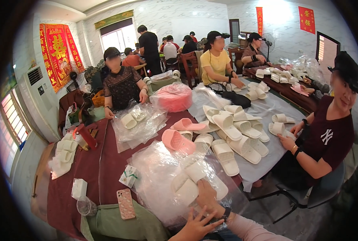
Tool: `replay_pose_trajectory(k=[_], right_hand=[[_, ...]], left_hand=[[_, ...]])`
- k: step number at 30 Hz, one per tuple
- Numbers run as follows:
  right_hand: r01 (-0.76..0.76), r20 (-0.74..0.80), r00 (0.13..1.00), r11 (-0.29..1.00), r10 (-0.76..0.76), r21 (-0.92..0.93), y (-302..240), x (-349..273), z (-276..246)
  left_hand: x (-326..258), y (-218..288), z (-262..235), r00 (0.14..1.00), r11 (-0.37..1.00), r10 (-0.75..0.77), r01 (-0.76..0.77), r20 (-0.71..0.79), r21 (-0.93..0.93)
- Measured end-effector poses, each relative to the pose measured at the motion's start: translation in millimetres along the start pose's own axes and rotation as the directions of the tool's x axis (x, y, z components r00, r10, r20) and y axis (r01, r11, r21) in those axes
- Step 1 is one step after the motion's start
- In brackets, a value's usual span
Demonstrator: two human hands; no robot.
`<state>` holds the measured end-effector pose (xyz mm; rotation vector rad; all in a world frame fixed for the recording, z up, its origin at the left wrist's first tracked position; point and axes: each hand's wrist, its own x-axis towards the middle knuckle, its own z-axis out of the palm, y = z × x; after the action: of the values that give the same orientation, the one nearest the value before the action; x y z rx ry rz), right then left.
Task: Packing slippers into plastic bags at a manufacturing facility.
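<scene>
White moulded-foam slippers (195,180) lie paired inside a clear crinkled plastic bag (159,176) at the near edge of the maroon-covered table (102,168). The right hand (209,197) grips the pair through the film; the left hand (195,227) is spread wide just nearer. Bagging seems under way; next, closing the bag's mouth calls for both hands.

The slippers (195,180) look like soft, smooth, matt foam. The bag (159,176) around them is thin, shiny, crinkly plastic. The table (102,168) wears dull dark red cloth.
</scene>
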<state>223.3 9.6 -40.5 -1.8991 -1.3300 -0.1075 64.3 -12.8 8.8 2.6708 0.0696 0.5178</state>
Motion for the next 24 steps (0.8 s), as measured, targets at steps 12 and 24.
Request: replay_pose_trajectory(k=[12, 24], right_hand=[[0.213, 0.180, 0.949, 0.948, -0.258, 0.236, 33.2, -21.2, 34.5], [0.536, -0.009, 0.843, 0.836, -0.538, 0.117, 14.6, -117.5, -73.1]], left_hand=[[0.7, -0.4, -11.4, 0.984, 0.863, -0.164, 0.111, -0.066, -0.494], [12.5, -14.7, -14.8, 0.905, 0.743, -0.259, -0.036, -0.337, -0.668]])
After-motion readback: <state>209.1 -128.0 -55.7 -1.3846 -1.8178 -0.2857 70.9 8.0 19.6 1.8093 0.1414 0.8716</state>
